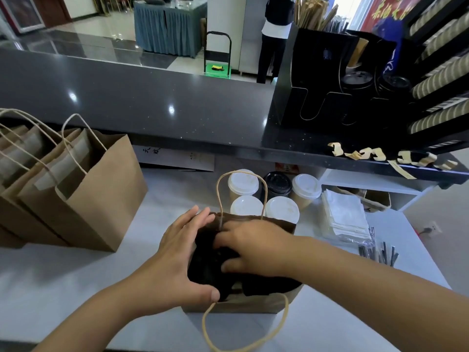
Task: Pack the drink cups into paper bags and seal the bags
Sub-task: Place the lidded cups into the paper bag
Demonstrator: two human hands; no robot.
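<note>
A brown paper bag [238, 304] stands open on the white worktop, its twine handles up at the back and hanging down at the front. My left hand [177, 252] clasps the bag's left side, thumb on the near rim. My right hand [253, 247] reaches down into the bag's dark mouth, and what its fingers touch is hidden. Just behind the bag stand several cups with white lids [243, 183] and one cup with a black lid [277, 183].
Several empty paper bags [96, 199] stand upright at the left. A stack of napkins [345, 214] and wrapped straws [378, 254] lie at the right. Tape strips [365, 154] hang from the raised dark counter [152, 110], which carries a black lid-and-cup rack [330, 80]. A person [274, 34] stands beyond it.
</note>
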